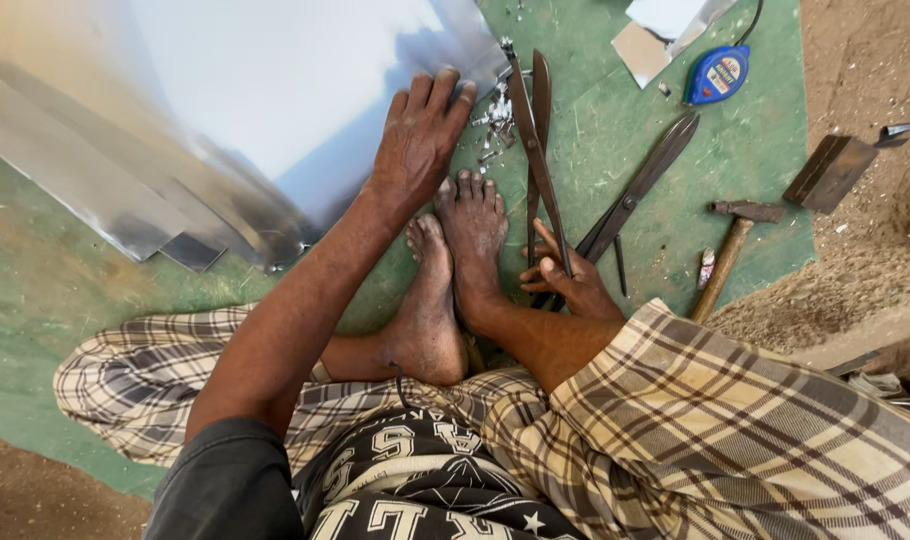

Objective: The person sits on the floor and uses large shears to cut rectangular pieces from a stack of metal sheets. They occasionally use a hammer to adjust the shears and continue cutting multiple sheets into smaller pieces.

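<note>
I sit on a green floor mat (35, 290) with my bare feet (455, 260) together in front of me. My left hand (420, 135) lies flat, fingers spread, on a large shiny metal sheet (275, 80). My right hand (565, 280) grips the handles of long dark metal shears (533, 150), whose blades point away from me beside my feet. Small metal scraps (495, 115) lie near the shear tips.
A second pair of long shears (640, 185) lies to the right. A hammer (730, 245) with a wooden handle, a blue tape measure (717, 75), a metal offcut (643, 50) and a flat metal tool (835, 170) lie nearby. Several metal strips (95, 190) sit left; sandy ground lies right.
</note>
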